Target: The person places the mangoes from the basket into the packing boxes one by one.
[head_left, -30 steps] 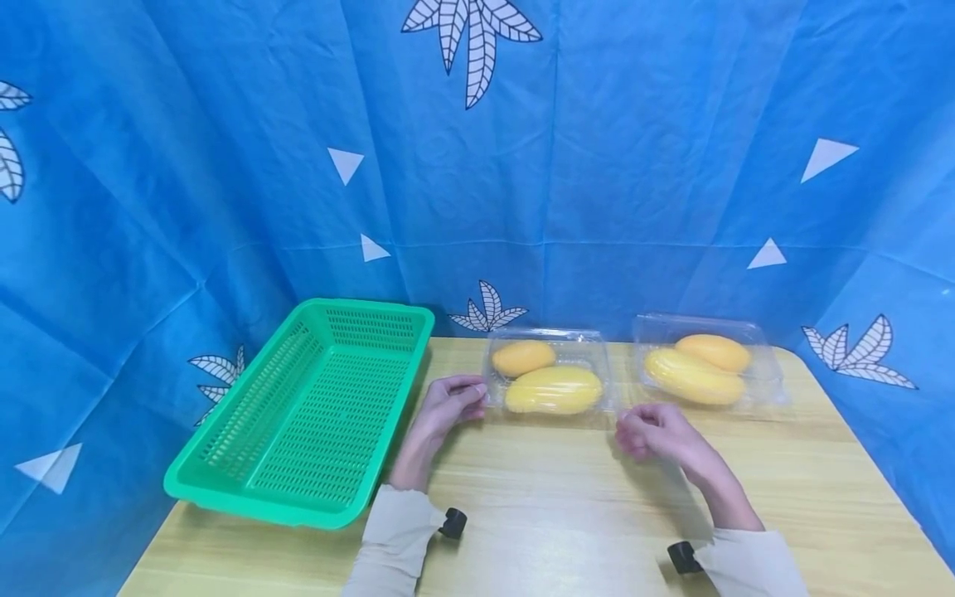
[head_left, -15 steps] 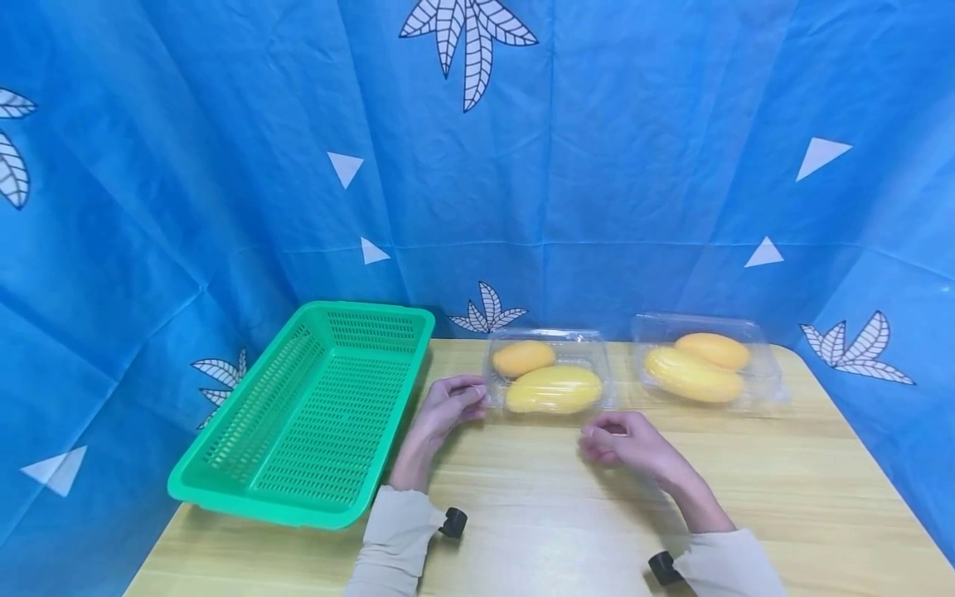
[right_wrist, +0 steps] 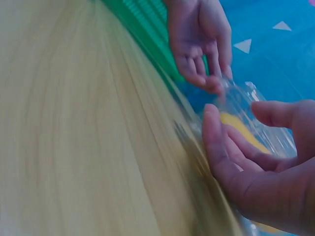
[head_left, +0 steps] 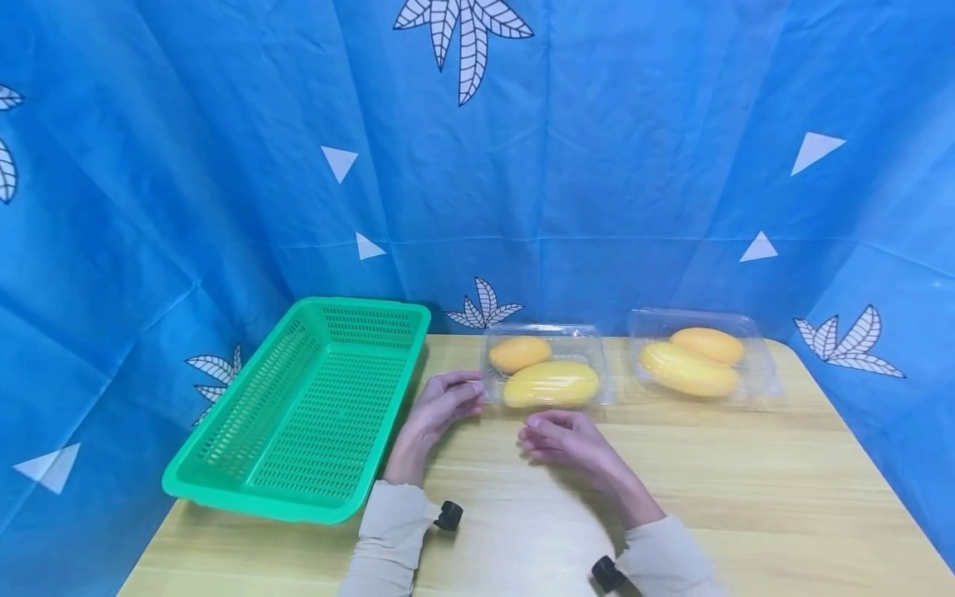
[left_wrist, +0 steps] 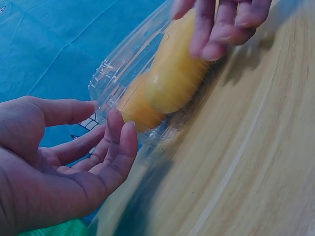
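My left hand (head_left: 443, 408) is at the left end of a clear plastic clamshell box (head_left: 603, 365), pinching its edge between thumb and fingertips (left_wrist: 129, 135). Inside lie an orange-yellow mango (head_left: 520, 354) and a larger yellow mango (head_left: 552, 385). Just in front of this box hovers my right hand (head_left: 570, 441), its fingers loosely bent with nothing in them. In the left wrist view the fingers of the right hand (left_wrist: 229, 22) overlap the yellow mango. The box's lower edge is partly hidden behind the right hand in the right wrist view.
A second clear clamshell box (head_left: 763, 373) with two mangoes stands to the right at the back of the wooden table (head_left: 776, 497). On the left is a green perforated basket (head_left: 175, 481). A blue patterned curtain (head_left: 619, 166) hangs behind the table.
My right hand has moved left, from between the two boxes to in front of the left box. The left hand has stayed at the box's left end.
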Demonstrator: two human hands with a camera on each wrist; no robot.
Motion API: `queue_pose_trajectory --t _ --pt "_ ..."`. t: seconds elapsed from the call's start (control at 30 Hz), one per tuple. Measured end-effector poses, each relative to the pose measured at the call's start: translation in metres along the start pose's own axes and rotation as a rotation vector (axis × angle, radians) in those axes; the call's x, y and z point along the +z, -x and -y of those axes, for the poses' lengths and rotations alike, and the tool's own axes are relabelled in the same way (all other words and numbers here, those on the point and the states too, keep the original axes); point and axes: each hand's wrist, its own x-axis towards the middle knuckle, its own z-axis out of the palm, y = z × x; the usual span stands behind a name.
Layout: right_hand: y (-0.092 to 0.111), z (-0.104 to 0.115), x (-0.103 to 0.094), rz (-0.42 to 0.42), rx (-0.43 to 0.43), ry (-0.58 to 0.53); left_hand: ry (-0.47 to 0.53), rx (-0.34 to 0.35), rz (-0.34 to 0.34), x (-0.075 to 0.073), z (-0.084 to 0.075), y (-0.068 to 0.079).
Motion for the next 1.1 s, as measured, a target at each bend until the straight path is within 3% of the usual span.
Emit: queue_pose_trajectory --t 0.5,1.1 --pt "-0.021 -0.009 0.036 -0.218 0.002 -0.305 -0.014 -0.012 0.019 0.001 0.002 0.0" --pt "-0.041 -0.002 0.058 -0.266 0.062 -0.483 -0.055 -0.01 -0.046 0.005 -0.003 0.001"
